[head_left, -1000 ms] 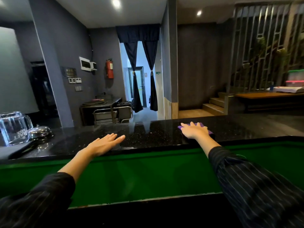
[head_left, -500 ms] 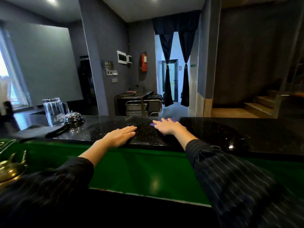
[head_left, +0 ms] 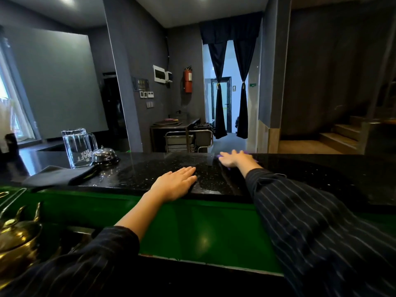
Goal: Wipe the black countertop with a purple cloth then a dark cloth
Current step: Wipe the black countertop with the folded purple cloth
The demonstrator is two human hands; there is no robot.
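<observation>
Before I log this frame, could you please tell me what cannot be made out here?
- Purple cloth: head view, mostly hidden under the flat right hand; only slivers show.
- Dark folded item beside the glass mug: too dark to confirm it is cloth.
- Brass kettle: cut off by the left edge.
- Black countertop: glare hides whether it is wet or clean.

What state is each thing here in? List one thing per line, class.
purple cloth: flat on black countertop, under right hand
right hand: open, pressing purple cloth
left hand: open, flat on black countertop
dark cloth: folded, untouched
glass mug: empty, upside down
bell: upright beside glass mug
curtains: tied back
</observation>
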